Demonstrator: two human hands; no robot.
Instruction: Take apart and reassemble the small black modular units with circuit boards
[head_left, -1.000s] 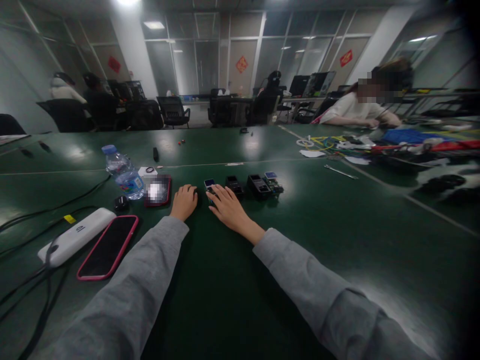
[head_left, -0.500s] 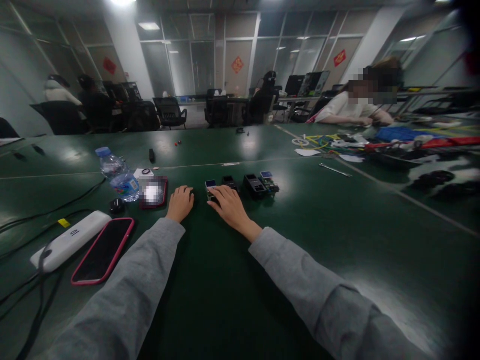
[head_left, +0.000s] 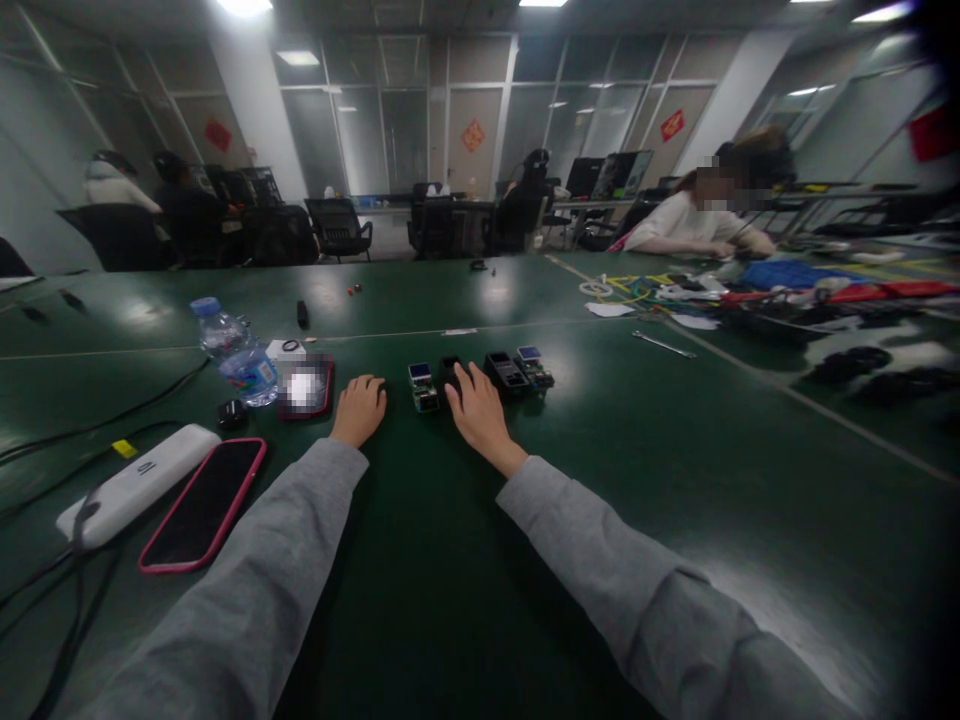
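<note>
My right hand (head_left: 480, 412) reaches over a small black casing (head_left: 449, 368), partly covering it; its fingers are stretched out. I cannot tell whether they press on the casing. Just left of it, a small circuit board with a screen (head_left: 423, 388) lies uncovered on the green table (head_left: 420, 560). To the right of my hand sit another black casing (head_left: 507, 372) with openings in its face and a second circuit board with a screen (head_left: 535, 370). My left hand (head_left: 360, 410) rests flat on the table, fingers extended, holding nothing visible.
On the left are a water bottle (head_left: 238, 355), a phone in a red case (head_left: 206, 505), another phone (head_left: 307, 388), a white power bank (head_left: 139, 485) and black cables. A wrench (head_left: 664, 344) and tangled cables (head_left: 637, 290) lie right. Across the table sits a person (head_left: 675, 222).
My right hand has moved right, off the left circuit board and onto the neighbouring black casing. The left hand stays where it was. The view has shifted slightly.
</note>
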